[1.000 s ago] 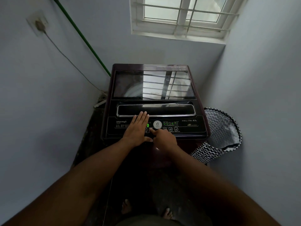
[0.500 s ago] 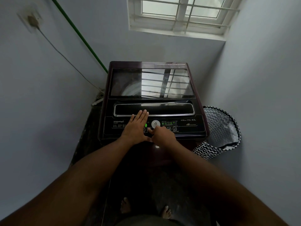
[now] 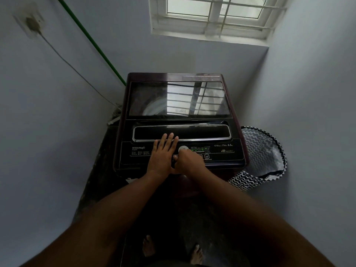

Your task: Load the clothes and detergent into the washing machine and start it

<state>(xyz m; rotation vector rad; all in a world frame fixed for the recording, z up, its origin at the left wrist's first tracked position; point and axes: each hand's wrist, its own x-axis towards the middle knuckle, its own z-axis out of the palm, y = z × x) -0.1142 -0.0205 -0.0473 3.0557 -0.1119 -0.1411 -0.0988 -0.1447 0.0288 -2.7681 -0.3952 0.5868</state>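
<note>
We see washer in corner under window, lid down; our left hand flat on panel, fingers straight, tips at lid handle; our right hand curled, finger pressing button below dial; basket just right of washer

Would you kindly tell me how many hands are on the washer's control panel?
2: the left hand lies flat on the control panel; the right hand presses beside the round dial.
</note>
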